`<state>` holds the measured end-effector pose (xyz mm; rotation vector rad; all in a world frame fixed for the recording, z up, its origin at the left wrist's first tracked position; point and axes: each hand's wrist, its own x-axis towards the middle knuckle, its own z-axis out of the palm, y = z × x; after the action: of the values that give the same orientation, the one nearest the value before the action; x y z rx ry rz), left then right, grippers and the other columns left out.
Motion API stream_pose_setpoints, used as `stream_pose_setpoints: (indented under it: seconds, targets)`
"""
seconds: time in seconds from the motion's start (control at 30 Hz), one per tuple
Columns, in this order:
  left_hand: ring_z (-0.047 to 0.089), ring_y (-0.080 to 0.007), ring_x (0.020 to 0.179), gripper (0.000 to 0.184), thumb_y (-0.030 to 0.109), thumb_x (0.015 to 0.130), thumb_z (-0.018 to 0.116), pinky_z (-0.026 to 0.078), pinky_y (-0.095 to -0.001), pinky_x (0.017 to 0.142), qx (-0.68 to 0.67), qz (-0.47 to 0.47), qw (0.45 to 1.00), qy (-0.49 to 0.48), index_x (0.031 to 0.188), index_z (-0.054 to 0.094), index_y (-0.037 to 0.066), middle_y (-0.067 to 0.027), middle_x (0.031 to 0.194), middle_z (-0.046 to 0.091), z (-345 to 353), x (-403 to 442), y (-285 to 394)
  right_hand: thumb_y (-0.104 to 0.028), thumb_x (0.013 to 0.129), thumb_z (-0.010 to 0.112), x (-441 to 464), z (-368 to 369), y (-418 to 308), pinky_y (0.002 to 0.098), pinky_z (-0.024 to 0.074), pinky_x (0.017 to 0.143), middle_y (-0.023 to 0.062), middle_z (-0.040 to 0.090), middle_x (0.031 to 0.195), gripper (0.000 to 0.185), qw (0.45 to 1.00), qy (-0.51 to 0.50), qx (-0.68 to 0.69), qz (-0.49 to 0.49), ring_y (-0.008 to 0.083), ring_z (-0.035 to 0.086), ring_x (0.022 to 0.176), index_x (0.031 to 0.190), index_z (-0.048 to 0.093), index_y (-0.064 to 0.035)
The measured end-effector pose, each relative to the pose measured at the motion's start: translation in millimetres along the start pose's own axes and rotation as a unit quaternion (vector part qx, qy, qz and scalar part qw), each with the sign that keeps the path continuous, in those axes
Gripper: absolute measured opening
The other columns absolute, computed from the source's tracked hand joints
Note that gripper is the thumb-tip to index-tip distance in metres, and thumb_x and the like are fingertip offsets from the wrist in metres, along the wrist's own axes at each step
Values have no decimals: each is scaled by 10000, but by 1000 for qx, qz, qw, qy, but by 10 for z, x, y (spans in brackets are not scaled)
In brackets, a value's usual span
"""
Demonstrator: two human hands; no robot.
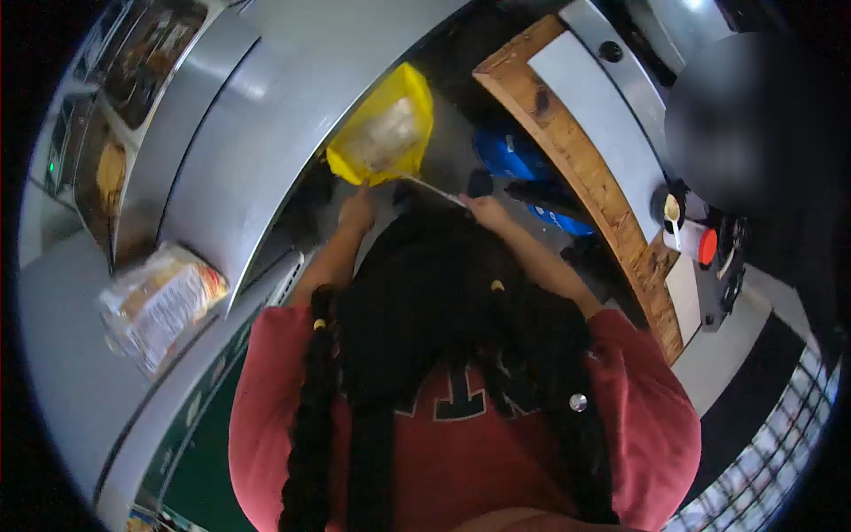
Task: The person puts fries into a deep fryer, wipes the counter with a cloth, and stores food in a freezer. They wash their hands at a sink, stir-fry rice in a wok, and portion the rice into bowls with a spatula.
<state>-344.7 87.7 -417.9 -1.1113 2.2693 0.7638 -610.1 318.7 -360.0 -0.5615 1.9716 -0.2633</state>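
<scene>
A yellow bowl-like container (421, 89) with pale, whitish contents is held out in front of the body. My left hand (358, 209) is at its near rim, with fingers closed on that edge. My right hand (487, 212) is closed around the end of a thin, light-coloured utensil (434, 189), whose other end reaches to the container's near right edge. Whether the utensil's tip is inside the container is too small to tell.
Left is a metal counter (266, 89) with a plastic-wrapped bread bag (168, 301). Right stands a wooden-edged counter (567, 124) with a red-lidded container (706, 246) and a spoon (673, 213). Blue objects (510, 152) sit below, between the counters.
</scene>
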Motion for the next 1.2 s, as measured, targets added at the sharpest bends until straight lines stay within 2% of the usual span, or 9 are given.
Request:
stream_pose_setpoints:
  seconds: [0.2,0.3,0.37,0.47,0.53,0.63,0.83,1.1,1.2]
  targets:
    - [622,-335,1145,1161,116,680,795,525,-478,873,189,60,978,-64,1586,75,218,-188,1237,636,-116,130,36,-617,942,460,-725,-158,-74,435,540,760,151,716,842,576,994,90,-52,24,339,701,809,971,755,-123]
    - [613,-302,1176,953,179,731,761,520,-461,864,258,6,959,-119,1546,270,237,-141,1310,611,-386,122,344,-610,925,496,-1120,-195,34,452,536,744,153,713,875,554,988,155,-8,-11,354,689,817,973,752,-121]
    - [634,-275,1148,627,245,786,706,521,-448,860,347,51,920,-175,1387,527,250,-86,1374,577,-586,42,586,-619,900,528,-1421,-327,160,468,525,736,156,706,875,556,959,269,-53,-76,368,673,831,936,746,-109]
    - [654,-310,1102,351,267,828,643,527,-471,846,339,49,923,-176,1174,682,221,-108,1322,610,-462,209,630,-560,842,650,-1872,-354,540,479,507,695,146,674,793,452,903,412,-16,-125,362,656,780,867,708,-112]
    - [662,-374,1034,303,254,830,626,527,-471,838,326,314,884,-117,1097,713,141,-194,1208,644,121,960,52,-523,810,707,-2273,-326,852,464,496,682,125,654,754,405,841,519,8,-150,347,647,752,867,676,-124]
    - [659,-384,1028,297,254,832,622,526,-472,837,260,304,902,-162,1083,714,125,-203,1189,647,65,402,266,-529,799,714,-2903,-155,1439,433,478,666,93,639,705,419,778,616,50,-117,322,642,720,845,622,-124]
    - [653,-402,1015,290,255,836,616,523,-475,835,246,424,846,-211,1056,717,95,-221,1149,653,411,-21,1200,-481,736,796,-4410,538,2686,412,479,602,81,639,704,389,672,725,145,42,299,636,659,802,654,-125]
    - [645,-426,998,291,255,841,607,519,-479,833,233,649,684,-239,1020,720,55,-246,1096,660,1188,-196,2613,-352,804,790,-6410,2164,3809,354,494,599,104,633,672,290,350,833,228,363,236,629,616,852,684,-85]
    - [645,-426,995,292,257,842,607,519,-480,832,282,605,692,-275,1017,720,52,-246,1092,661,1380,-538,2989,-370,876,716,-6869,2941,3863,347,477,609,110,601,662,303,239,807,259,474,225,585,602,876,672,-70]
